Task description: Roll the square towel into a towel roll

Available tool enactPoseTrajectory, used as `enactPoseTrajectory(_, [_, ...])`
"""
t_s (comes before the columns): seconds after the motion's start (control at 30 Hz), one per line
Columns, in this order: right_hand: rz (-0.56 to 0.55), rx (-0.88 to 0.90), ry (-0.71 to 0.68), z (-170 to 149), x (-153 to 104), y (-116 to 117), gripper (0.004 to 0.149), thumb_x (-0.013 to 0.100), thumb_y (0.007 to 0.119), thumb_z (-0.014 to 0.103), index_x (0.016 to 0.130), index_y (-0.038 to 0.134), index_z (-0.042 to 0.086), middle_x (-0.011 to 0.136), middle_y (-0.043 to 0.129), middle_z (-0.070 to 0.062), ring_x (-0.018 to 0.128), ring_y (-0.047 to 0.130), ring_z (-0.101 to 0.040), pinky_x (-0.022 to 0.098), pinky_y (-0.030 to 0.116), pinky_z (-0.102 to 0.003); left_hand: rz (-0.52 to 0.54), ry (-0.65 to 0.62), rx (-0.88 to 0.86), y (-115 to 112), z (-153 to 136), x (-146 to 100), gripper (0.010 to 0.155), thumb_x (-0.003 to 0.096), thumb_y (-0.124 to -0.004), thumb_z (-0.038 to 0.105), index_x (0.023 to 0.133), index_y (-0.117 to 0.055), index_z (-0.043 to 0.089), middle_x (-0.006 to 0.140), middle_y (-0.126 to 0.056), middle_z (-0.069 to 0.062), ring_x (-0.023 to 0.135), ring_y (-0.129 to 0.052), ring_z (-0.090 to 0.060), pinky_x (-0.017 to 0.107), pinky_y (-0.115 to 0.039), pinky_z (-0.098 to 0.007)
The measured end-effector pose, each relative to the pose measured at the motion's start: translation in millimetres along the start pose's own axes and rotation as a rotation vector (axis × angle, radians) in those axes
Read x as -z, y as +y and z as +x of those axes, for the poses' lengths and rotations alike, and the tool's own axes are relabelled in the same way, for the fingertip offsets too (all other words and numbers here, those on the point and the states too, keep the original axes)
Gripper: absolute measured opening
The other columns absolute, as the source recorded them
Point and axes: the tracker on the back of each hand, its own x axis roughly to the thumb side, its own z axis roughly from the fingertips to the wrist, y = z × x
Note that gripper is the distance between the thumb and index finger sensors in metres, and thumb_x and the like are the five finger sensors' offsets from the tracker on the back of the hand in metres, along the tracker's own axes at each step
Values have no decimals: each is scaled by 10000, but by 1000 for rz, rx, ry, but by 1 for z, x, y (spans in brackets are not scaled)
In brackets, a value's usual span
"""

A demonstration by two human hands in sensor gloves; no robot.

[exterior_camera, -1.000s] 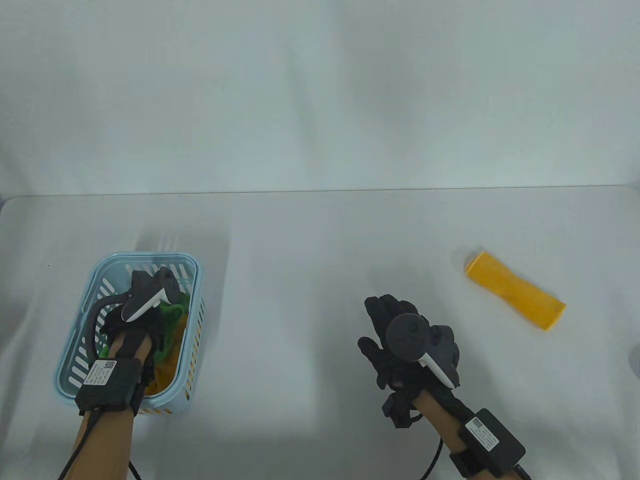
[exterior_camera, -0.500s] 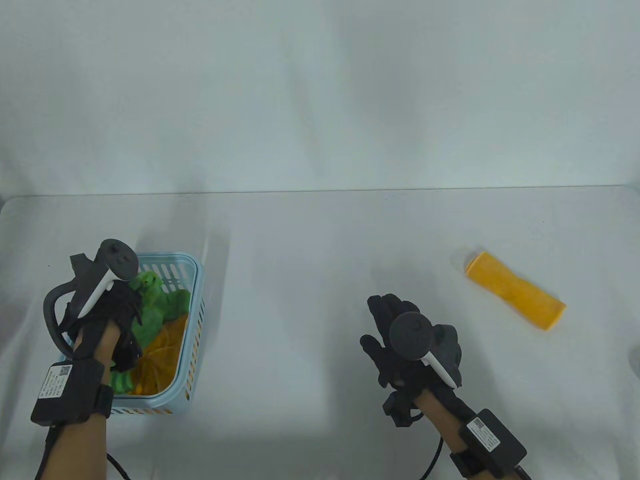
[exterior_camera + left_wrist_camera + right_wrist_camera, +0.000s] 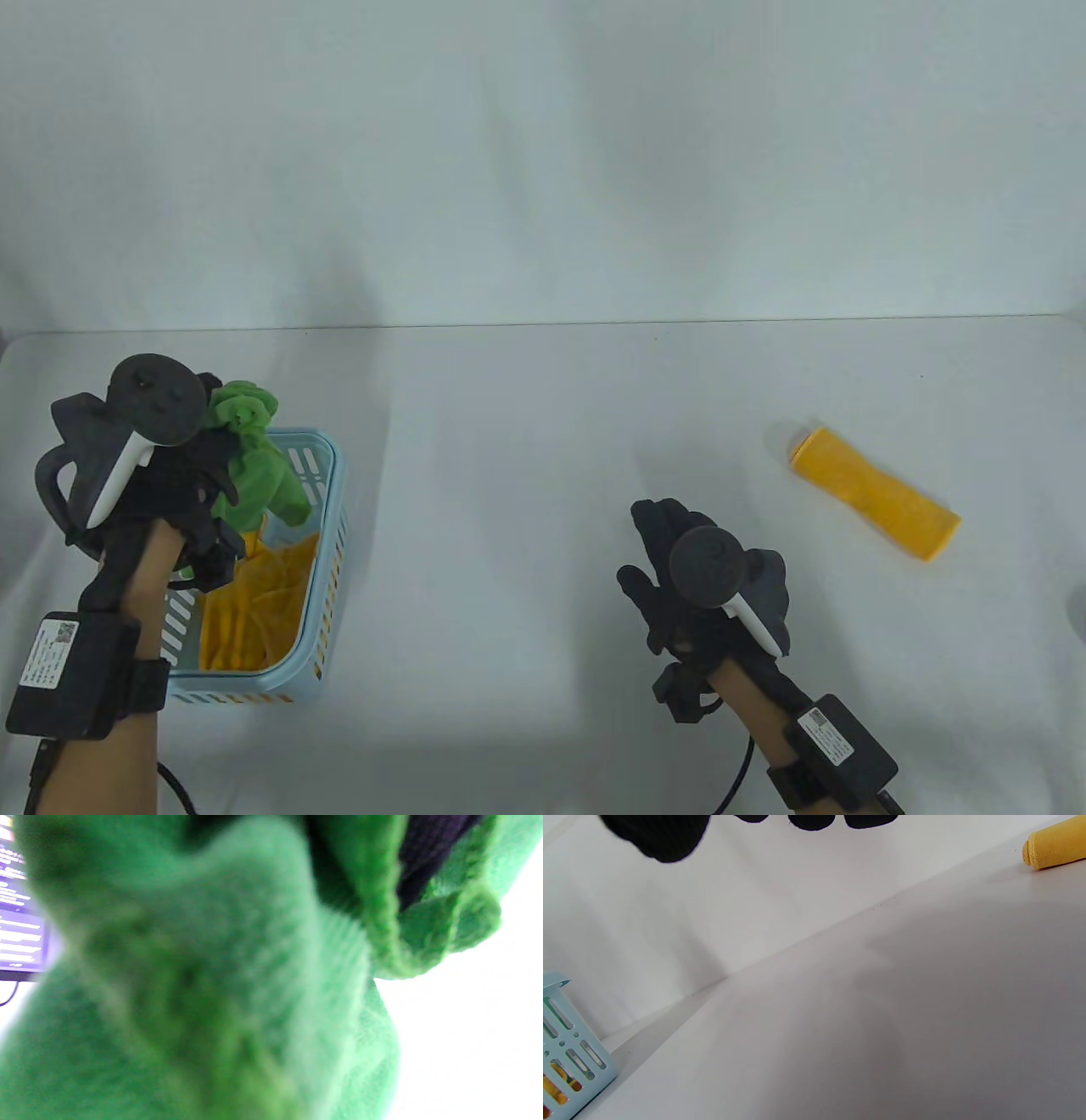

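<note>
a plain white table under us. our left hand has its fingers bunched on the green towel, lifted higher above the blue basket than half a second ago. it looks soft and floppy; we'd take it by two corners. our right hand rests with fingers apart.

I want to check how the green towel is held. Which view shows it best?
The table view: the left hand grips the green towel, which hangs bunched over the basket. The left wrist view shows only blurred green cloth filling the frame. The right wrist view does not show it at all.
</note>
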Motion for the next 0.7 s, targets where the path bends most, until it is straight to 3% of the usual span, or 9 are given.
enactPoseTrajectory(0.23, [-10,19,3,-1,0,-2,742,350,701,562,990,360,406,1117,389,64,1064,438,-331,745,411,-624,124,-140,-164,42,37,-18,615,380,-843,352,968,-685,264,908,-817,-19,643,-1007,-207,584,-818,-452])
enactPoseTrajectory(0.37, [-8,14,9,-1,0,-3,743,349,701,563,990,361,405,1117,392,65,1064,439,-331,744,413,-624,125,-214,-287,49,58,-29,615,383,-841,357,970,-683,260,905,-816,-24,636,-1006,-204,582,-818,-449])
enactPoseTrajectory(0.5, [-22,35,7,-1,0,-6,740,349,702,561,990,366,403,1115,396,63,1064,442,-330,744,416,-622,78,-306,-349,44,84,-38,617,384,-839,364,971,-681,259,903,-816,-22,635,-1007,-199,580,-821,-446])
enactPoseTrajectory(0.7, [-27,46,20,-4,0,-8,740,349,703,560,990,370,401,1114,403,63,1062,447,-331,743,420,-622,-48,-385,-469,-2,111,-49,618,385,-840,364,972,-681,255,904,-815,-24,634,-1007,-200,580,-820,-447])
